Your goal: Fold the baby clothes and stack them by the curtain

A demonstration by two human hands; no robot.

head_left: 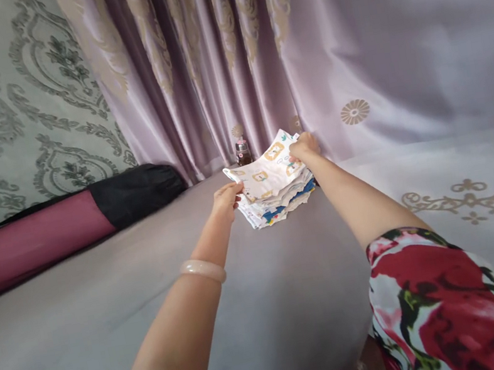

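Note:
A white printed cloth (262, 177), with yellow-brown patches and small green marks, tops a stack of folded cloths (275, 209) on the grey sheet. My left hand (227, 198) pinches its left edge. At the opposite side, my right hand (305, 148) grips the far right corner, which is lifted a little above the pile. White and blue layers show along the stack's front. The fingertips under the cloth's edges are partly hidden.
Behind the stack, a small dark bottle (242, 151) stands against the lilac curtain (209, 77). A long maroon and black bag (36, 238) lies along the patterned wall at left. The grey sheet (269, 308) stretches towards me.

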